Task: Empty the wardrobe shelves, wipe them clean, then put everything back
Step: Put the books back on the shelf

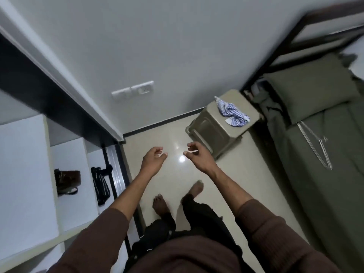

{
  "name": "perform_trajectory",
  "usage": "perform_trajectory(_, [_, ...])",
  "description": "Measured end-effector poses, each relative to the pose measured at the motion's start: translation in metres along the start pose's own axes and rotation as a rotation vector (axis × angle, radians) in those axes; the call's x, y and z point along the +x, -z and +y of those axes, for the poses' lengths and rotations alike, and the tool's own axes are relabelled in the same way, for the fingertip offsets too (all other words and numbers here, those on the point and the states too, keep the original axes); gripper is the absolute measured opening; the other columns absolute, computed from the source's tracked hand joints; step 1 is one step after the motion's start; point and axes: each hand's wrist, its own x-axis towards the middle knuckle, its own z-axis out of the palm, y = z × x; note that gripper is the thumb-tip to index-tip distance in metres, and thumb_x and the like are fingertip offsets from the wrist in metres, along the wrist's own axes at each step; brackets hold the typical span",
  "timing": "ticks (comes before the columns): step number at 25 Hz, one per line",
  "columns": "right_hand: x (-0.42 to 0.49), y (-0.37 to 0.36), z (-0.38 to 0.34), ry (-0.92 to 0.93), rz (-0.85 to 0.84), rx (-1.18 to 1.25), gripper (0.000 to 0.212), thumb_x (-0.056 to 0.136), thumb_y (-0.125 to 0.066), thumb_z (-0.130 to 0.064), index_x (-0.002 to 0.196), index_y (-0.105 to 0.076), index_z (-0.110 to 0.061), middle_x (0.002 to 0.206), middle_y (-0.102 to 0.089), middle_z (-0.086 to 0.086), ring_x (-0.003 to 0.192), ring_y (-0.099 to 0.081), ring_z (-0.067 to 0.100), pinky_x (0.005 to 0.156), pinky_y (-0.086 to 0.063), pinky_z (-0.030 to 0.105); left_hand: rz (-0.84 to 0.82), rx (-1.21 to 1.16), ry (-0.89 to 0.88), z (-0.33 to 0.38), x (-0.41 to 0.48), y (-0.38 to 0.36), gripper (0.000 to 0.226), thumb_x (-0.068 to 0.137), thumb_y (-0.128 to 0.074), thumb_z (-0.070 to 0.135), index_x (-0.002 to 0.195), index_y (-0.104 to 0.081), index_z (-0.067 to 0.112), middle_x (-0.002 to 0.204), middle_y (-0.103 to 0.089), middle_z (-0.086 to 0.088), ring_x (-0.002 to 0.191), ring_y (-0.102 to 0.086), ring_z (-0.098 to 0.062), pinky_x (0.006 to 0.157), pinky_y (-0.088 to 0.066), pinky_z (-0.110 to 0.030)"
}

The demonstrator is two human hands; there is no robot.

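here both the left hand (152,161) and right hand (198,154) hang loosely curled, holding nothing, above the floor (246,184); a striped cloth (233,113) lies on the stool (214,131) top's far edge.

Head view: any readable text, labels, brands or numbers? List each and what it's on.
None readable.
Wall switch plate: no legible marking, too blurred.
Small white tag beside the striped cloth on the stool: too small to read.
Brown bag on the wardrobe shelf: no visible brand.

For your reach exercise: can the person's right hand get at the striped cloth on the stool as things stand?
Probably yes. The right hand holds nothing, and only bare floor shows between it and the stool, where the striped cloth lies uncovered on top.
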Motion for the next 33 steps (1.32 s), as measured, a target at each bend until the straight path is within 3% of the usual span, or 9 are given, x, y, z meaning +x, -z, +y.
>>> perform_trajectory(5, [-0.044, 0.086, 0.041, -0.029, 0.257, 0.128, 0.038, 0.091, -0.071, -0.028, 0.125, -0.06, -0.017, 0.118, -0.061, 0.001, 0.102, -0.061, 0.018, 0.083, -0.049, 0.023, -0.185, 0.185, -0.192, 0.072, -0.022, -0.083, 0.035, 0.094, -0.068, 0.032, 0.128, -0.061, 0.024, 0.119, -0.061, 0.005, 0.108, -0.058, -0.014, 0.088, -0.044, -0.027])
perform_trajectory(8, [-0.078, 0.148, 0.075, -0.04, 0.384, 0.197, 0.038, 0.091, -0.071, -0.027, 0.126, -0.059, -0.018, 0.117, -0.061, 0.001, 0.095, -0.062, 0.013, 0.072, -0.047, 0.016, -0.295, 0.267, -0.305, 0.115, -0.043, -0.149, 0.038, 0.093, -0.07, 0.031, 0.129, -0.061, 0.022, 0.117, -0.062, 0.004, 0.109, -0.06, -0.016, 0.092, -0.047, -0.029])
perform_trajectory(12, [-0.141, 0.236, 0.151, -0.083, 0.571, 0.284, 0.034, 0.09, -0.072, -0.028, 0.12, -0.058, -0.023, 0.118, -0.061, 0.002, 0.094, -0.064, 0.014, 0.076, -0.05, 0.021, -0.424, 0.372, -0.447, 0.166, -0.075, -0.264, 0.04, 0.092, -0.072, 0.024, 0.129, -0.062, 0.013, 0.12, -0.066, -0.003, 0.109, -0.061, -0.018, 0.093, -0.047, -0.029])
perform_trajectory(15, [-0.197, 0.303, 0.21, -0.113, 0.722, 0.321, 0.034, 0.09, -0.072, -0.025, 0.121, -0.059, -0.02, 0.122, -0.061, 0.002, 0.091, -0.064, 0.01, 0.065, -0.045, 0.006, -0.529, 0.419, -0.575, 0.197, -0.104, -0.361, 0.042, 0.091, -0.074, 0.025, 0.129, -0.063, 0.012, 0.124, -0.067, -0.01, 0.113, -0.063, -0.024, 0.101, -0.05, -0.038])
perform_trajectory(17, [-0.245, 0.344, 0.25, -0.17, 0.856, 0.383, 0.034, 0.091, -0.071, -0.023, 0.123, -0.06, -0.015, 0.12, -0.062, 0.004, 0.089, -0.063, 0.01, 0.065, -0.043, 0.004, -0.622, 0.446, -0.636, 0.213, -0.139, -0.428, 0.044, 0.092, -0.073, 0.026, 0.131, -0.061, 0.012, 0.122, -0.066, -0.008, 0.112, -0.063, -0.023, 0.099, -0.051, -0.038])
perform_trajectory(20, [-0.299, 0.387, 0.292, -0.205, 1.002, 0.448, 0.034, 0.092, -0.07, -0.022, 0.123, -0.06, -0.013, 0.116, -0.061, 0.003, 0.09, -0.06, 0.01, 0.068, -0.044, 0.009, -0.762, 0.478, -0.706, 0.226, -0.189, -0.507, 0.045, 0.092, -0.073, 0.028, 0.132, -0.06, 0.013, 0.119, -0.064, -0.005, 0.11, -0.062, -0.018, 0.097, -0.051, -0.034])
perform_trajectory(24, [-0.354, 0.414, 0.346, -0.261, 1.177, 0.563, 0.03, 0.092, -0.07, -0.018, 0.12, -0.06, -0.012, 0.114, -0.059, 0.004, 0.092, -0.059, 0.012, 0.066, -0.043, 0.003, -0.955, 0.56, -0.805, 0.231, -0.247, -0.604, 0.044, 0.092, -0.073, 0.028, 0.132, -0.061, 0.013, 0.122, -0.062, -0.006, 0.111, -0.062, -0.02, 0.094, -0.051, -0.032])
perform_trajectory(28, [-0.395, 0.436, 0.393, -0.329, 1.28, 0.633, 0.029, 0.092, -0.071, -0.018, 0.119, -0.06, -0.013, 0.114, -0.06, 0.004, 0.096, -0.06, 0.014, 0.075, -0.046, 0.015, -1.112, 0.658, -0.859, 0.231, -0.294, -0.691, 0.046, 0.093, -0.072, 0.03, 0.134, -0.059, 0.012, 0.125, -0.061, -0.008, 0.112, -0.062, -0.024, 0.099, -0.052, -0.039])
perform_trajectory(33, [-0.429, 0.482, 0.449, -0.418, 1.427, 0.666, 0.029, 0.09, -0.073, -0.023, 0.117, -0.063, -0.018, 0.113, -0.063, 0.001, 0.101, -0.062, 0.016, 0.083, -0.046, 0.021, -1.251, 0.73, -0.932, 0.227, -0.333, -0.794, 0.049, 0.091, -0.071, 0.04, 0.132, -0.06, 0.016, 0.123, -0.062, -0.004, 0.109, -0.062, -0.022, 0.092, -0.051, -0.034])
